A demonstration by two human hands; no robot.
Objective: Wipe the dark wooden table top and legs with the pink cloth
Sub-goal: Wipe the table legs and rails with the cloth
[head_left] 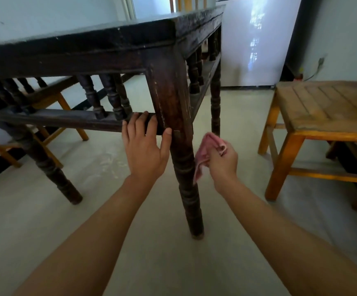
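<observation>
Step in hand, as judged: wiping of the near leg [182,167] of the dark wooden desk [109,40], centre of frame. The view is taken from low down, below the top's edge.

The left hand [145,146] is laid on the lower rail [56,118], just left of centre. Its fingers [140,124] are straight and slightly apart, and the thumb is set against the leg's side. Nothing is held by it.

The pink cloth [203,155] is bunched in the right hand [223,162], just right of the leg at mid-height, with the fingers there curled tight round it. Its hanging corner is seen just beside the turned part of the leg; contact cannot be confirmed.

To be done well:
- the cloth is best opened out a little and wrapped partly round the leg, so the ringed grooves are reached
- strokes are best drawn downward to the foot on the floor [130,210]
- the leg's far face, hidden here, should not be skipped
- the pale scuffed edges of the square upper section likely need extra passes
- the brace on the rail is judged useful for steadying the desk

The spindles [113,97] above the rail probably remain to be wiped. The light wooden chair [322,116] at right stands well apart, so elbow room is judged enough
</observation>
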